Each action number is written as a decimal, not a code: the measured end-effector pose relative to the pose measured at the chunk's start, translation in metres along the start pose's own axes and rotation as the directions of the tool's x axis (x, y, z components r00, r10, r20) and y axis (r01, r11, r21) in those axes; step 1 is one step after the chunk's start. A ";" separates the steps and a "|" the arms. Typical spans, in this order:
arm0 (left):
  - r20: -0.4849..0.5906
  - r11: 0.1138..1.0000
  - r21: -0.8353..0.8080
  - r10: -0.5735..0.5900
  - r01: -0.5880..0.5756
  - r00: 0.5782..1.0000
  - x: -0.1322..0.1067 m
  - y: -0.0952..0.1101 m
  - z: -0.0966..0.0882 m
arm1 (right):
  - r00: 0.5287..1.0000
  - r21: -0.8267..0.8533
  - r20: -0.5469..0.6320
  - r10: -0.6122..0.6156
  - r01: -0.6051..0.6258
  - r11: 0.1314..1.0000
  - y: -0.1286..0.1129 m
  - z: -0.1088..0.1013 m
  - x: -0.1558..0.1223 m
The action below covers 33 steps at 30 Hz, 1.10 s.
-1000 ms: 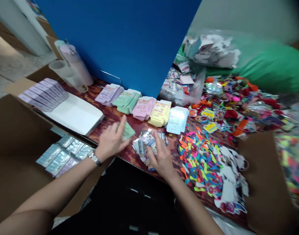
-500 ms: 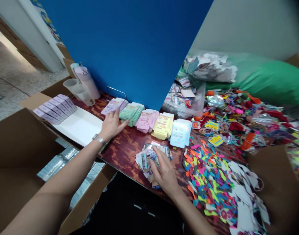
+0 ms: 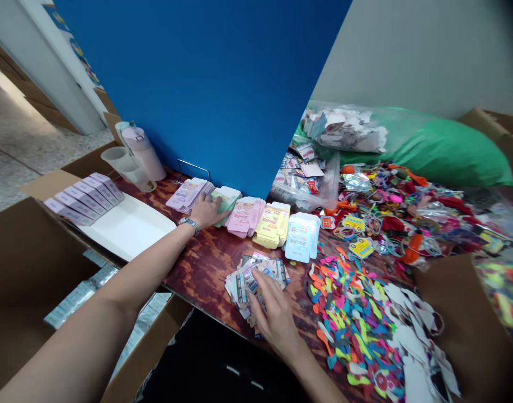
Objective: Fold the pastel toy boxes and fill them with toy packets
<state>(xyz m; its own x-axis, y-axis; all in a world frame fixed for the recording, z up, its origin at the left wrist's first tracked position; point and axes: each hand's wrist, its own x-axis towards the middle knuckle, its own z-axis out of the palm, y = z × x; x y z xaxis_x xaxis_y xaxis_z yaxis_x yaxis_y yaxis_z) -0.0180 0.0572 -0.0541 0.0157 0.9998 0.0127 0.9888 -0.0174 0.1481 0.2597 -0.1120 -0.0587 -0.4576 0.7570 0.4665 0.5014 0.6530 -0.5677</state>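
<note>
My left hand (image 3: 206, 211) reaches over the stack of flat green cartons (image 3: 227, 197), fingertips on it and thumb spread apart. Just left of that hand lies a stack of flat lilac cartons (image 3: 189, 193). Pink cartons (image 3: 246, 215), yellow cartons (image 3: 272, 224) and light blue cartons (image 3: 301, 236) continue the row to the right. My right hand (image 3: 273, 314) rests open at the near side of a loose pile of small printed cards (image 3: 254, 274), its index finger and thumb apart over them.
A white tray (image 3: 134, 224) holds upright lilac boxes (image 3: 86, 198). Behind it stand plastic cups (image 3: 141, 176) and a pink bottle (image 3: 144, 151). Colourful balloons (image 3: 357, 313) and white scraps (image 3: 411, 330) spread at right, below mixed trinkets (image 3: 407, 218). A blue panel (image 3: 206, 84) rises behind the row.
My left hand has moved forward and right, from beside the lilac and green stacks onto the green cartons. The right hand stays at the card pile. The whole view has shifted slightly.
</note>
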 end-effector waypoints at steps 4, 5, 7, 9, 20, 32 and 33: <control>0.068 0.997 0.020 -0.080 0.079 0.994 0.009 0.002 -0.008 | 1.000 0.014 -0.005 -0.021 0.021 1.000 -0.003 -0.001 0.004; 0.077 0.994 0.021 -0.107 0.106 0.991 0.011 0.003 -0.010 | 1.000 0.018 -0.004 -0.023 0.023 1.000 -0.003 -0.001 0.005; 0.087 0.988 0.021 -0.157 0.156 0.984 0.015 0.005 -0.013 | 1.000 0.026 -0.002 -0.015 0.016 1.000 -0.005 -0.001 0.006; 0.089 0.981 0.012 -0.195 0.194 0.977 0.019 0.006 -0.015 | 1.000 0.028 0.003 -0.006 0.006 1.000 -0.007 0.000 0.006; -0.130 0.981 -0.185 -0.089 0.064 0.988 -0.015 0.004 -0.037 | 0.999 0.015 -0.038 -0.014 0.014 1.000 -0.006 -0.009 0.018; -0.262 0.795 -0.573 0.057 -0.202 0.963 -0.117 0.086 -0.033 | 0.977 -0.015 -0.205 0.064 -0.069 0.998 -0.006 -0.014 0.070; -0.287 0.795 -0.557 0.086 -0.239 0.954 -0.120 0.089 -0.032 | 0.979 0.017 -0.194 0.065 -0.062 0.998 -0.007 -0.016 0.067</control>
<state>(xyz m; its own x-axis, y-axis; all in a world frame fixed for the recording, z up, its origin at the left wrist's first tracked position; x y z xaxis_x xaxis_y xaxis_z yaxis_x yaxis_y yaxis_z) 0.0633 -0.0643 -0.0105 0.0572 0.9496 0.3082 0.6999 -0.2583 0.6659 0.2371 -0.0653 -0.0118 -0.2729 0.7881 0.5518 0.5165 0.6039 -0.6070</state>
